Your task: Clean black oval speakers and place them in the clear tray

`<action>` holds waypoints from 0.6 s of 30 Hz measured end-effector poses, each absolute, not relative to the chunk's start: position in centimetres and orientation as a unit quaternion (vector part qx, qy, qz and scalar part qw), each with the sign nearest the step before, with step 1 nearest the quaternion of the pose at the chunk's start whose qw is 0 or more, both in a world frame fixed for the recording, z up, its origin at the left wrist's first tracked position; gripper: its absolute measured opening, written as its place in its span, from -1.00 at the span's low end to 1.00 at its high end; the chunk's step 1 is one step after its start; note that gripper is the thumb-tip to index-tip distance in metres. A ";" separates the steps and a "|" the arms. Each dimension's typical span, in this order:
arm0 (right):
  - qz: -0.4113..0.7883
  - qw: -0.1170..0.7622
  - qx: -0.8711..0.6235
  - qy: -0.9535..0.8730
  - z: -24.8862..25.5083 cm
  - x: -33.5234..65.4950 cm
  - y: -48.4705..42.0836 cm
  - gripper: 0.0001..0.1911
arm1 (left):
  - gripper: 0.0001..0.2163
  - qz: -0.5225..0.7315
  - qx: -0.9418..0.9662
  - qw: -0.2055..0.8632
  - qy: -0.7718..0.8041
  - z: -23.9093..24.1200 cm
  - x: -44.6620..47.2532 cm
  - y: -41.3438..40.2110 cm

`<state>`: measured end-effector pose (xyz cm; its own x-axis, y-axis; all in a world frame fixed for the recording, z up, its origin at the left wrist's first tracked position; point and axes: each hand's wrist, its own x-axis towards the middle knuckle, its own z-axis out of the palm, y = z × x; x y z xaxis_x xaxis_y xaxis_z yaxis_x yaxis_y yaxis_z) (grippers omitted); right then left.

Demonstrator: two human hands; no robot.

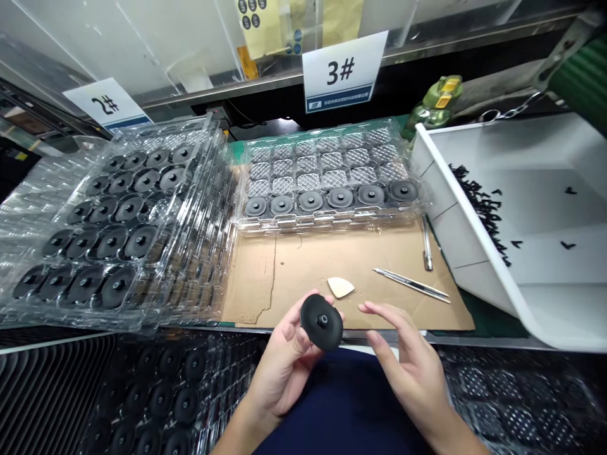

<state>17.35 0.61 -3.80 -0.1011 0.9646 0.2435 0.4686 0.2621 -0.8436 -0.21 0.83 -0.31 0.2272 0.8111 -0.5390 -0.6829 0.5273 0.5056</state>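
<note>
Low at the centre, my left hand [291,357] grips a round black disc-shaped part [321,322] with a small raised hub, its face tilted up toward me. My right hand [408,360] is just to the right of the disc, apart from it. Its thumb and fingers are spread, and nothing is between them. Beyond the disc a cream rounded-triangle piece [340,287] lies on the brown cardboard [303,265]. Metal tweezers [412,284] rest on the cardboard to the right. Farther back, a clear plastic tray [327,218] holds a front row of similar black discs.
On the left stands a tall stack of clear trays [190,240] filled with black discs. A white bin [467,227] with small black pieces [486,208] is on the right. Behind it stands a green bottle [434,107]. A silver pen-like tool [427,246] lies beside the bin.
</note>
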 end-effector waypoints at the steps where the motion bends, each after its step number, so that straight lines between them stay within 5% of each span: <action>1: 0.294 0.411 -0.474 -0.721 -3.3 17.3 1.0 -0.60 | -0.46 0.465 0.082 0.790 0.390 -0.3 -0.1 0.7; 5: 0.278 0.353 -0.285 -0.847 -2.2 16.9 2.7 -0.36 | -0.51 0.410 0.076 0.831 0.367 0.0 0.2 0.2; 9: 0.272 0.382 -0.416 -0.779 -2.9 16.7 3.1 -0.30 | -0.48 0.408 0.064 0.832 0.372 0.1 0.1 0.0; 12: 0.250 0.376 -0.349 -0.822 -3.3 16.6 2.6 -0.22 | -0.59 0.419 0.069 0.828 0.367 0.1 0.0 0.1; 18: 0.285 0.398 -0.446 -0.749 -3.7 16.4 2.0 -0.32 | -0.50 0.422 0.092 0.827 0.359 0.2 -0.1 0.4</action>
<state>16.40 2.00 -3.72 -0.2850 0.8952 0.3427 0.4420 0.4400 -0.7817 -0.10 0.45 0.17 0.3862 0.7647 -0.5158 -0.6329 0.6265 0.4549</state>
